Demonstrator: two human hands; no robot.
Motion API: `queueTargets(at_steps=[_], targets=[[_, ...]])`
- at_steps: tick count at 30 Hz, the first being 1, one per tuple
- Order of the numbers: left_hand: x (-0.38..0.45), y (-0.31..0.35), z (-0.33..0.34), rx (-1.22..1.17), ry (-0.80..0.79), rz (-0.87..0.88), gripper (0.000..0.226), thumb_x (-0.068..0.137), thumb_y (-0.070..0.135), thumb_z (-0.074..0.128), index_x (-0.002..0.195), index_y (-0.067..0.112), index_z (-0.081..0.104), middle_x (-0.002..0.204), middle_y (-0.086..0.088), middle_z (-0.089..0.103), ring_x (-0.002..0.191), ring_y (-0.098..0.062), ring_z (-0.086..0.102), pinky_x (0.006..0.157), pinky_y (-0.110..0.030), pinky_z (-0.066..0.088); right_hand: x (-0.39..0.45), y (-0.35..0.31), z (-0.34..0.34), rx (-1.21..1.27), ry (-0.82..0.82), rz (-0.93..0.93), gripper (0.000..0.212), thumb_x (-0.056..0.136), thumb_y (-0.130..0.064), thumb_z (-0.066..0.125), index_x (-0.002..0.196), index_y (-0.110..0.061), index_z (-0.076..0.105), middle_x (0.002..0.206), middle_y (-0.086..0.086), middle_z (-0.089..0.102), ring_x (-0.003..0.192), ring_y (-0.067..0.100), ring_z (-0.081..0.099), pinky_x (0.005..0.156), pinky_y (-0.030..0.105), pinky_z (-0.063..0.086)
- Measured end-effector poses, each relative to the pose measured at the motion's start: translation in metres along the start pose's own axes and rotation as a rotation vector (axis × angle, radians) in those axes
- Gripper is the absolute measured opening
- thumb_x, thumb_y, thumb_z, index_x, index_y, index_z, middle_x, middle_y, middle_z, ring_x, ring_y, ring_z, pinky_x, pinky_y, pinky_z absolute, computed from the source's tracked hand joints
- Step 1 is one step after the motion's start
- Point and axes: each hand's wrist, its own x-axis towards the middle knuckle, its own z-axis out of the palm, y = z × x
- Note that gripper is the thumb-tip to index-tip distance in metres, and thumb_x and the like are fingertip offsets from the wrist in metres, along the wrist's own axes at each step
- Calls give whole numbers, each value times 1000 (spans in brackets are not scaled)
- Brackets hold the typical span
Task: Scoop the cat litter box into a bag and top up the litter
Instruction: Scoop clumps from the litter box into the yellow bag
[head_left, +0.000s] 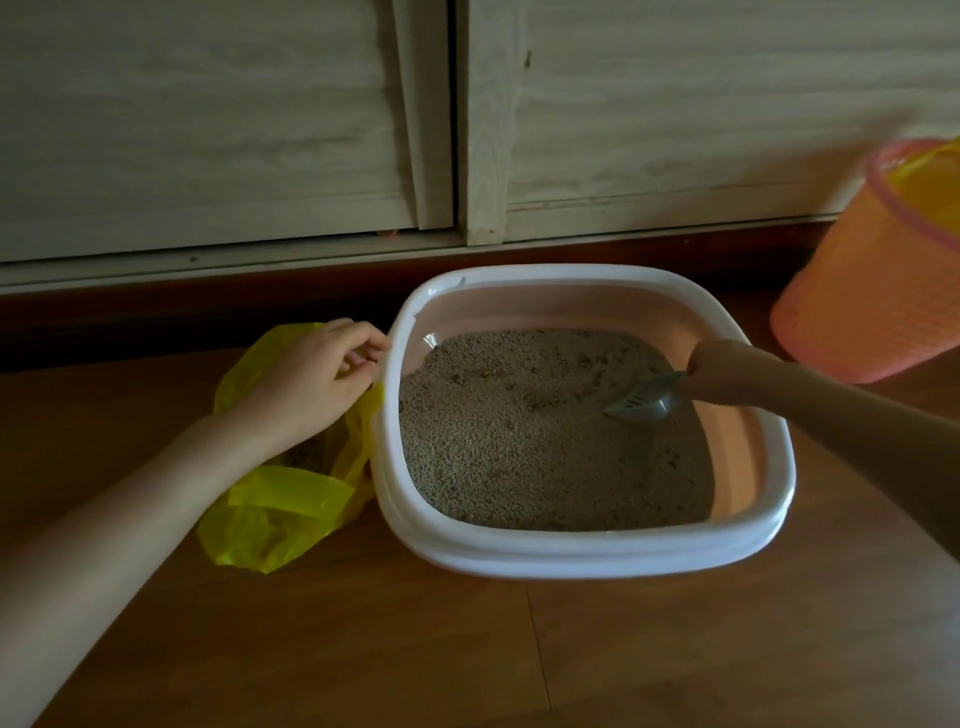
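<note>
Right hand (714, 371) is gripping the scoop (644, 402), digging into litter inside the box (571, 551); left hand (317, 376), fingers loosely curled, is steadying the bag (275, 514) beside the box, likely readying it for waste.

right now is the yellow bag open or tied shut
Cannot tell for sure. The yellow bag lies crumpled on the floor beside the litter box, the left hand at its top, covering the mouth; no knot shows.

We cannot see the handle of the scoop (647, 401) inside our right hand (727, 371), our left hand (317, 379) hides the mouth of the yellow bag (280, 499), and the orange basket (872, 280) runs off the right edge.
</note>
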Motion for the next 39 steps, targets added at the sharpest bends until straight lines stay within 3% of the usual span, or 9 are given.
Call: queueTargets(at_steps=[7,9,11,13,19,24,27,31,39], targets=[[-1,-5,2,-17,-11,-13,21,90,12,58,109,20,62,102,8,57,87,-2,55,66,-9,38,22,-19,25,204,84,-82,11,87,-22,64,95,-15,60,79,2,62,58,9,56,43,17,38],[-1,-6,4,-18,-13,-13,21,90,11,57,109,19,63,103,7,58,86,0,54,66,-9,38,27,-24,31,261,66,-71,9,89,-22,62,92,-14,61,80,3,62,61,11,57,46,20,42],[0,-10,6,-42,-19,-15,21,90,11,57,109,19,62,103,6,58,87,1,54,68,-10,40,33,-31,36,279,37,-89,12,91,-24,59,88,-13,63,81,4,64,66,15,60,57,28,52],[1,-14,10,-59,-29,-20,21,90,12,57,109,19,61,103,6,58,90,-1,55,71,-12,42,37,-39,39,246,19,-142,18,93,-30,56,88,-16,67,81,4,65,70,17,61,66,33,54],[2,-20,16,-40,-38,-22,20,91,14,56,110,20,61,102,8,56,89,2,54,69,-10,40,46,-71,43,208,14,-301,23,92,-38,54,75,-33,68,65,-4,64,51,11,53,53,28,46],[2,-24,14,-40,-45,-30,21,91,13,55,110,21,61,102,10,55,91,2,53,71,-11,40,50,-101,46,218,-7,-387,19,94,-39,53,92,-32,71,65,-2,63,48,12,47,53,26,42],[1,-27,12,-41,-44,-29,21,91,11,55,108,21,61,102,9,55,90,0,55,73,-16,43,54,-116,51,245,-17,-414,23,93,-39,54,91,-27,73,59,-1,59,46,11,45,52,26,42],[-4,-31,7,-11,-38,-49,23,92,11,54,113,20,61,106,9,56,91,2,53,72,-11,42,54,-133,59,325,-24,-445,19,93,-34,56,95,-27,73,69,0,66,49,11,47,51,26,41],[-16,-42,-7,29,-35,-69,25,92,14,54,115,20,59,105,15,55,93,5,52,74,-10,41,49,-169,85,396,-77,-387,23,97,-30,50,105,-17,67,75,-1,65,48,7,48,39,18,37]])
